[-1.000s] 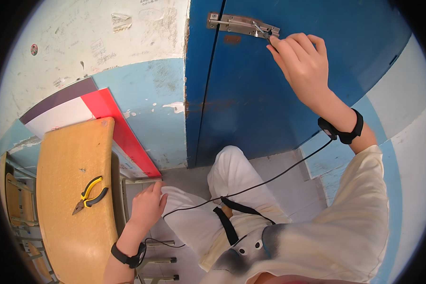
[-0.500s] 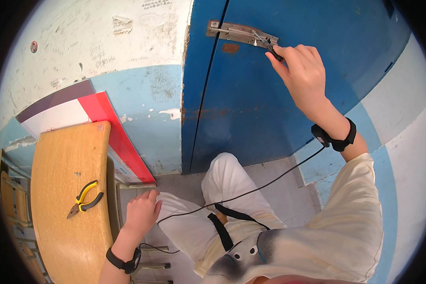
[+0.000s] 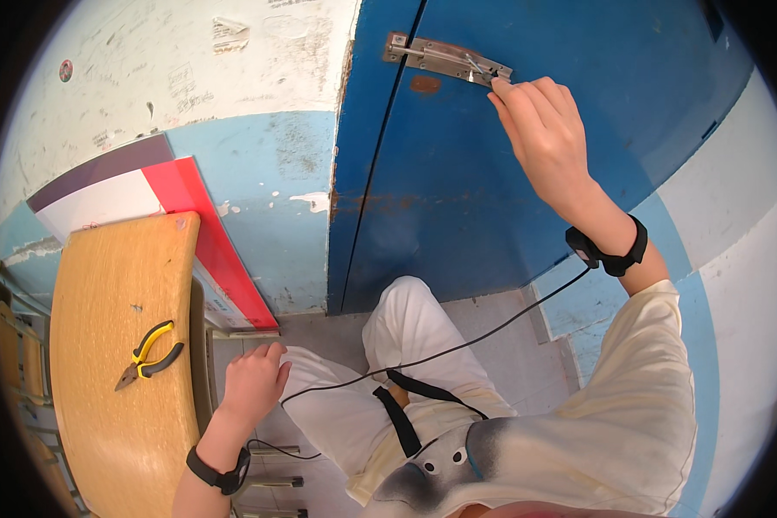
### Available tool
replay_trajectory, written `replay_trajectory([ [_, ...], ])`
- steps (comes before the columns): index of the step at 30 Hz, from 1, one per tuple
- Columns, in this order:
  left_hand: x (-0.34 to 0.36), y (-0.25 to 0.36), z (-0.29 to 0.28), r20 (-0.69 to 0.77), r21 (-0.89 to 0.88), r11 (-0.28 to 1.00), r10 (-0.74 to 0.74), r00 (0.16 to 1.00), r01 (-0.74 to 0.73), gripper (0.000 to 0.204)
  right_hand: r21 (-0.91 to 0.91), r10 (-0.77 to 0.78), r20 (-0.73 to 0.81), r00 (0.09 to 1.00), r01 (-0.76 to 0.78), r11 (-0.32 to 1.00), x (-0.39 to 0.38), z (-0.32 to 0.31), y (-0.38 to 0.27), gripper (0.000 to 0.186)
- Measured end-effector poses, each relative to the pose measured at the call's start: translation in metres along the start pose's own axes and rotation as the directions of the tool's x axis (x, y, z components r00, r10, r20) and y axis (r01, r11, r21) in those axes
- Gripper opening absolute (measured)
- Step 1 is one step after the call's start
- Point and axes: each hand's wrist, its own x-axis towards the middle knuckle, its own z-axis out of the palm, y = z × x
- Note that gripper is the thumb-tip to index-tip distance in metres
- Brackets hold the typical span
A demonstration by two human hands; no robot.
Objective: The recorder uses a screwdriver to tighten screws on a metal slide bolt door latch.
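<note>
Moved right hand (image 3: 544, 129) nearer the bolt (image 3: 440, 59) vs 0.5 s ago; now hiding most of slim tool (image 3: 477, 66) handle, exposed then.

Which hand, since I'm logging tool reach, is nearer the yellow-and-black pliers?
Left. The left hand is right of the pliers, beyond the table; the right hand is farther, up and right, at the metal bolt on the blue door.
</note>
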Motion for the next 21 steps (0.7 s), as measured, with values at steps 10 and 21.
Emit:
replay_trajectory([
  [10, -0.0015, -0.0018, 0.0025, 0.011, 0.012, 1.0, -0.01, 1.0, 0.01, 0.017, 0.067, 0.063, 0.053, 0.997, -0.066, 0.996, 0.0065, -0.006, -0.0063, 0.02],
  [21, -0.0013, -0.0009, 0.0007, 0.04, 0.017, 0.999, -0.029, 0.999, 0.028, 0.018, 0.056, 0.186, -0.009, 0.982, -0.186, 0.981, -0.0016, -0.0056, -0.0016, 0.017],
])
